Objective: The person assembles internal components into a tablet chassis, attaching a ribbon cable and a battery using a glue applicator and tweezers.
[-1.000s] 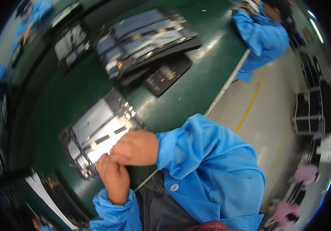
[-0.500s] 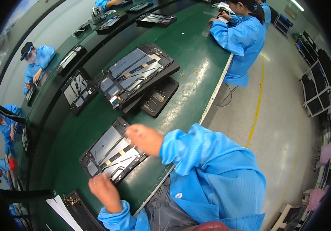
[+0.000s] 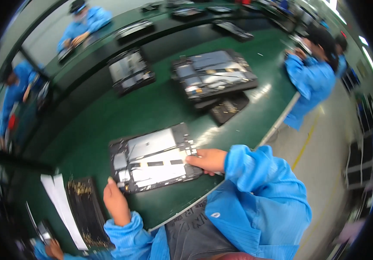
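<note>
I see the opened tablet (image 3: 162, 154) on, or just above, the green worktop (image 3: 160, 108) | right grip (image 3: 208, 160): closed on its right edge, thumb (image 3: 194, 160) on top | left grip (image 3: 117, 203): by the near left corner, hold I cannot tell | progress: inner parts (image 3: 149, 145) exposed, uncovered; remainder unclear

I have an opened device (image 3: 154, 161), flat, dark-framed, innards face up: silver-grey panels, black strips, small pale-yellow patches. It sits slightly skewed above the green counter (image 3: 160, 106), its right edge pinched in my right fingers (image 3: 195, 160).
</note>
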Demonstrator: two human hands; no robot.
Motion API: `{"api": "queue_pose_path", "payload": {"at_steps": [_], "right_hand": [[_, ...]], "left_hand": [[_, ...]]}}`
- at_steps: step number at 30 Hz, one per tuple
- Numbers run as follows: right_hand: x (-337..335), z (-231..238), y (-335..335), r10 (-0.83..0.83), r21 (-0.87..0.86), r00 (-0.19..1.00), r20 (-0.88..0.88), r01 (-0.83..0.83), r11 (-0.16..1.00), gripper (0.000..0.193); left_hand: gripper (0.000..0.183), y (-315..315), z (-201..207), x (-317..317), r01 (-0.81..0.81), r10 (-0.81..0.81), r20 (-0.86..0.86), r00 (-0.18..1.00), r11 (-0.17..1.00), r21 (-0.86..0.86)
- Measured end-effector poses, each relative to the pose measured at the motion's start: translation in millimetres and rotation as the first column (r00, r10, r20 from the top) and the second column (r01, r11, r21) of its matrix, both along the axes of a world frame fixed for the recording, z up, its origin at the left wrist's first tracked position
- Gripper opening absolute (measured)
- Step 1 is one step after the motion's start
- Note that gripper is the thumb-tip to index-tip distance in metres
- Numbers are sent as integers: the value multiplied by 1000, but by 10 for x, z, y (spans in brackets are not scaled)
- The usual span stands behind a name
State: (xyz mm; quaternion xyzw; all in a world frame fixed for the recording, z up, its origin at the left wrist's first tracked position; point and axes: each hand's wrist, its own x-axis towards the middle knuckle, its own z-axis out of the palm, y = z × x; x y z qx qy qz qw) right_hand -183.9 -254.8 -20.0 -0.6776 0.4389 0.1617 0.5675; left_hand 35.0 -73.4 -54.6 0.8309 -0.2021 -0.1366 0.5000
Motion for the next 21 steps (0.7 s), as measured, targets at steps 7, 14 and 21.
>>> {"api": "queue_pose_path", "payload": {"at_steps": [7, 14, 21], "right_hand": [[420, 155, 100, -369, 184, 884, 287, 327, 927, 43], [1437, 431, -22, -486, 355, 682, 546, 338, 872, 35], [3007, -96, -139, -168, -39, 940, 297, 187, 982, 53]], "left_hand": [[33, 53, 11, 149, -53, 55, -41, 998, 998, 46], [44, -12, -53, 26, -314, 245, -253, 936, 907, -282], [20, -39, -97, 233, 28, -35, 257, 966, 999, 28]]}}
